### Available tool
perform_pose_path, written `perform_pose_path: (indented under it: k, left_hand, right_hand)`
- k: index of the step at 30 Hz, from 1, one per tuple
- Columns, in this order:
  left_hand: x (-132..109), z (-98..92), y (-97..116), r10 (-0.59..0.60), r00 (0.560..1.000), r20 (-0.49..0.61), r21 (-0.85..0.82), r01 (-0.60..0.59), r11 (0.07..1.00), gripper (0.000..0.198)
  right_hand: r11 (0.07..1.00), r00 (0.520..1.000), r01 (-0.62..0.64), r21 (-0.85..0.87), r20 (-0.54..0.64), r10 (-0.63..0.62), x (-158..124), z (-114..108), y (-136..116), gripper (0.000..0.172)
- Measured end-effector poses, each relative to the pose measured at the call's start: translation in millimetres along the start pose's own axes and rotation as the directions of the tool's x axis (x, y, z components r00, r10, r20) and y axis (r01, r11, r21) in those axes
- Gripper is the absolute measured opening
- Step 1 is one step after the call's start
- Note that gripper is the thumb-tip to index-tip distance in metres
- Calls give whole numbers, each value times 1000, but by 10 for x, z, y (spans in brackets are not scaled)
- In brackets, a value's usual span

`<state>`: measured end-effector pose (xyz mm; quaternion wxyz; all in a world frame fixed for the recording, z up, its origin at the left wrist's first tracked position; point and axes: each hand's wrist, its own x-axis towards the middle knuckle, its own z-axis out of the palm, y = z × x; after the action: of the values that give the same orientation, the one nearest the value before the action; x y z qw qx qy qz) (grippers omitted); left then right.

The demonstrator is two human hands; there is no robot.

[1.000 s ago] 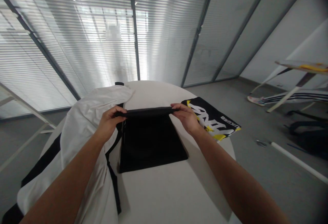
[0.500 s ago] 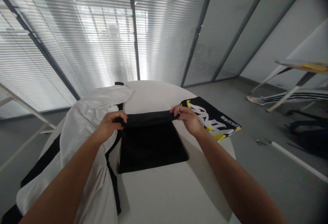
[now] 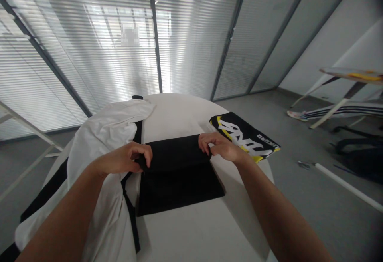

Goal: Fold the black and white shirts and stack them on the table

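Black cloth (image 3: pixel 176 186) lies flat on a round white table (image 3: pixel 182 112), its far edge folded over and pinched by the left hand (image 3: pixel 125 159) and right hand (image 3: pixel 223 148). A crumpled white garment (image 3: pixel 101 142) with black straps lies just left; a folded black-and-yellow printed cloth (image 3: pixel 245 136) lies beyond the right hand.

Black folded cloth (image 3: pixel 179 190): upper corners hidden under left hand (image 3: pixel 125 158) and right hand (image 3: pixel 223 148). White cloth with black trim (image 3: pixel 101 134): runs off lower left edge. Striped trouser leg (image 3: pixel 344 111): cut off at right edge. Lettering on black-and-yellow printed cloth (image 3: pixel 243 136): too small to read. Pale square patch (image 3: pixel 130 35) on white window blinds (image 3: pixel 194 34): blurred.
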<state>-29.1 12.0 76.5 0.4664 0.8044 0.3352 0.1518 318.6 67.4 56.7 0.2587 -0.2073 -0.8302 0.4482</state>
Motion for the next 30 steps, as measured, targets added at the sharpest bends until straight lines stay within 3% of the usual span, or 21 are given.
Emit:
perform_pose_path:
  k: [3,6,14,19,22,24,26,30]
  left_hand:
    - [15,25,28,-28,997,73,37,26,999,9]
    - [29,52,39,-48,993,103,55,43,998,10]
    - [21,47,-25,3,998,69,-63,2,998,9]
    - [2,3,-160,77,991,-109,-222,-100,970,2]
    - [-4,-11,-216,111,939,-324,-300,-213,930,6]
    - [-14,-16,-223,121,903,-412,-327,-270,906,10]
    - [-34,-22,-207,130,912,-389,-344,-275,898,14]
    - [-93,-47,-137,151,971,-188,-365,-212,907,15]
  right_hand:
    - [999,995,-42,-20,95,44,10,7,-10,10]
    - [995,991,-69,-74,105,76,10,5,4,11]
    - [989,985,-127,-78,111,135,-30,-54,-2,15]
    - [978,977,-208,19,49,207,-33,-56,26,15]
    - [968,973,-217,123,-58,225,-30,-53,50,19]
    - [968,973,-171,182,-126,195,-28,-58,49,19]
    - [966,977,-118,229,-146,154,-31,-67,35,18]
    - [954,996,-28,300,-70,51,-54,-87,-6,13]
